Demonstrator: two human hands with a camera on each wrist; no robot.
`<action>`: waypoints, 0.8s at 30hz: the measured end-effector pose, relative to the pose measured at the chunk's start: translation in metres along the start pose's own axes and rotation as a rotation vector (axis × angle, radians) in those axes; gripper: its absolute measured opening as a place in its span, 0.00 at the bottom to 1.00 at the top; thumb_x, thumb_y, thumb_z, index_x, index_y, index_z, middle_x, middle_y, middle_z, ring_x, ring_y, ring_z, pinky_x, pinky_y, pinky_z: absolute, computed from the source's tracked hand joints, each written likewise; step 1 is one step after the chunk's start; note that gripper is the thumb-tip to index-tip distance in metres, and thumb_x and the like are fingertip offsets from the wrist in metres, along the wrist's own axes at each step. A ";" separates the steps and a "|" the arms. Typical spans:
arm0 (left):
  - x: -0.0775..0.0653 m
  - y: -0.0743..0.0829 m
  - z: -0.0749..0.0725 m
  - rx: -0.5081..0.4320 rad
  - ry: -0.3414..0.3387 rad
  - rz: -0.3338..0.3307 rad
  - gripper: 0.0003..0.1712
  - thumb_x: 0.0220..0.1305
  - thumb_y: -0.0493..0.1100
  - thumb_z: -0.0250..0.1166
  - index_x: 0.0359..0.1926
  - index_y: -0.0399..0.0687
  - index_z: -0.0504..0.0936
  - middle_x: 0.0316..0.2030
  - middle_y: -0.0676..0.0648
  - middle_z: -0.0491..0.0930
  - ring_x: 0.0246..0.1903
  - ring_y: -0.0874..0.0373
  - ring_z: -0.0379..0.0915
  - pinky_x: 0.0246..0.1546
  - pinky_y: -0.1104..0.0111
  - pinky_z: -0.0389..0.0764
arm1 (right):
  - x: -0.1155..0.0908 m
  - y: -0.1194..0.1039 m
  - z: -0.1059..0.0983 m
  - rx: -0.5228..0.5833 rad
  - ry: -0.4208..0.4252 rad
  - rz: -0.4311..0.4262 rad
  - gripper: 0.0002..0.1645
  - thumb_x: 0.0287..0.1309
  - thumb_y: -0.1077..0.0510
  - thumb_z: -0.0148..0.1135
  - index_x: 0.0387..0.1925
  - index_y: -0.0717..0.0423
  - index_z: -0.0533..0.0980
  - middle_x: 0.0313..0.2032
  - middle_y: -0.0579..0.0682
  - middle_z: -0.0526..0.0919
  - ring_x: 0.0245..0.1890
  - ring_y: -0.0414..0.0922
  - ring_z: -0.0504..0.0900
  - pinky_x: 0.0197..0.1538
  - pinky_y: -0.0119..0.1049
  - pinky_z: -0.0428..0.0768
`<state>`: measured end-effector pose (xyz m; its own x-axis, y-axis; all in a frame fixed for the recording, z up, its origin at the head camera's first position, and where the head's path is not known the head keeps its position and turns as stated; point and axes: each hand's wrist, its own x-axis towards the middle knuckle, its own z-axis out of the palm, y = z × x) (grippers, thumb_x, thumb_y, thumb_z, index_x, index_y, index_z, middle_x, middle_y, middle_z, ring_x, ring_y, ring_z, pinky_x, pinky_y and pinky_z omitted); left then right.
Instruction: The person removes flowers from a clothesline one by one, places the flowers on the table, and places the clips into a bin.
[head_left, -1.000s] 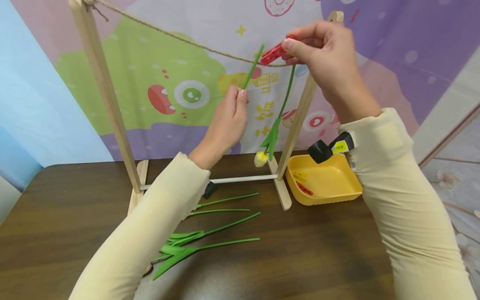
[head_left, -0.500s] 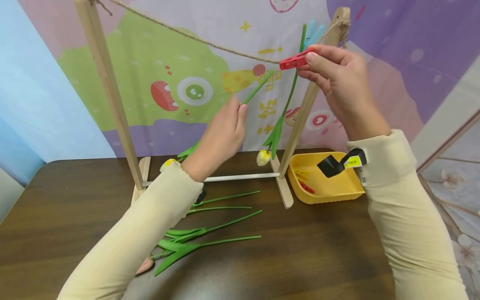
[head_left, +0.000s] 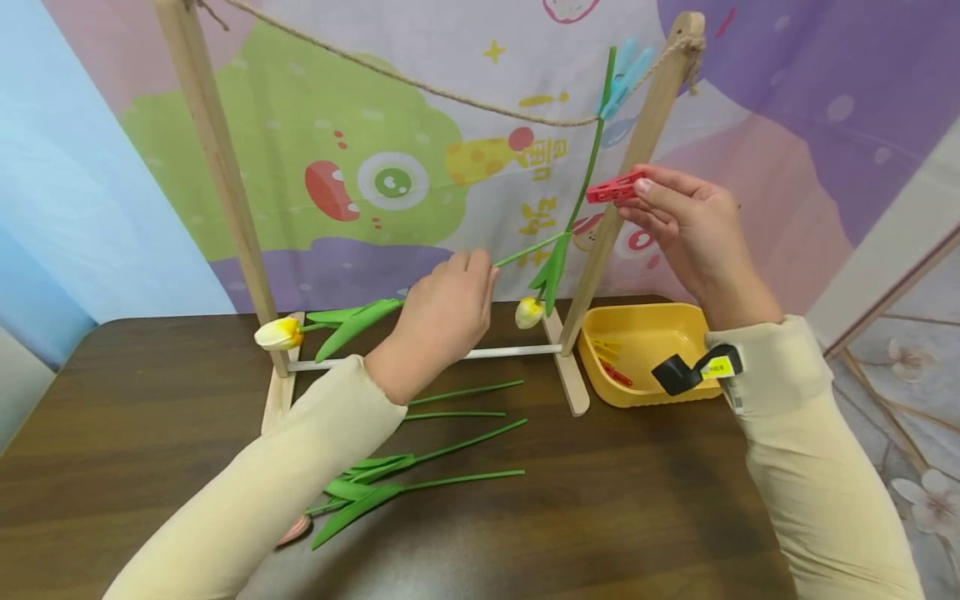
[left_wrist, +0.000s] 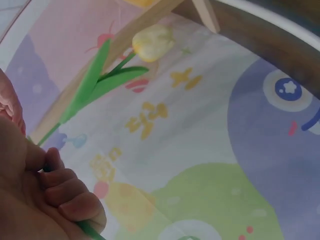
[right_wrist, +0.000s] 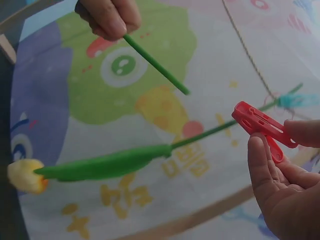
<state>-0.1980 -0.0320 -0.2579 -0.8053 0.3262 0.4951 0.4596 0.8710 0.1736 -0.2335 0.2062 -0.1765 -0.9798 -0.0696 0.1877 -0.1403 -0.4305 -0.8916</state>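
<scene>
My left hand [head_left: 446, 312] grips the green stem of an artificial tulip [head_left: 279, 333] in the head view. Its yellow-white bloom points left, and the stem's cut end sticks out to the right. Between thumb and fingers, my right hand [head_left: 693, 225] pinches a red clothespin [head_left: 615, 188], below the twine [head_left: 420, 83] and apart from it. A second tulip [head_left: 529, 312] hangs bloom-down from the twine under a light blue clothespin [head_left: 622, 83]. In the right wrist view, the red clothespin [right_wrist: 260, 122] appears near the hanging stem; the held stem [right_wrist: 157, 67] is clear of it.
The twine runs between two wooden posts [head_left: 225, 183], joined low by a white rod [head_left: 510, 352]. More tulips [head_left: 367, 500] lie on the brown table [head_left: 637, 500]. At right, a yellow basin [head_left: 675, 333] holds yellow and red clothespins. A cartoon cloth hangs behind.
Both hands have come down from the twine, the right one with the red clothespin. The held tulip has tipped nearer level, and its bloom now shows at the left.
</scene>
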 end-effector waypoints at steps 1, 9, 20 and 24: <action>-0.003 0.000 0.002 0.017 0.014 0.005 0.16 0.73 0.44 0.42 0.31 0.39 0.67 0.22 0.44 0.68 0.19 0.49 0.68 0.16 0.61 0.71 | -0.001 0.002 -0.004 0.002 0.000 0.009 0.10 0.49 0.70 0.66 0.37 0.68 0.80 0.31 0.56 0.86 0.27 0.47 0.85 0.36 0.32 0.82; -0.030 -0.002 0.019 0.139 0.115 0.045 0.14 0.70 0.43 0.51 0.27 0.40 0.68 0.19 0.44 0.70 0.16 0.50 0.69 0.11 0.64 0.70 | -0.010 0.024 -0.039 0.031 0.010 0.045 0.09 0.53 0.69 0.62 0.38 0.67 0.81 0.32 0.55 0.86 0.29 0.47 0.85 0.39 0.34 0.83; -0.065 -0.001 0.030 0.236 -0.005 0.031 0.14 0.68 0.44 0.54 0.27 0.42 0.67 0.19 0.46 0.68 0.16 0.52 0.67 0.13 0.66 0.68 | -0.021 0.054 -0.081 0.070 0.044 0.115 0.07 0.57 0.69 0.59 0.37 0.65 0.81 0.31 0.53 0.85 0.32 0.46 0.86 0.41 0.34 0.82; -0.078 -0.001 0.034 0.277 0.000 0.051 0.12 0.66 0.44 0.57 0.27 0.43 0.68 0.20 0.46 0.68 0.18 0.53 0.68 0.15 0.67 0.67 | -0.023 0.065 -0.093 0.096 0.062 0.144 0.08 0.57 0.70 0.58 0.37 0.66 0.80 0.30 0.52 0.84 0.31 0.47 0.85 0.41 0.35 0.82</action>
<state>-0.1482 -0.0457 -0.3252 -0.7840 0.3721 0.4968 0.3796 0.9207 -0.0906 -0.2335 0.2633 -0.2773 -0.9960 -0.0827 0.0326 0.0136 -0.5041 -0.8635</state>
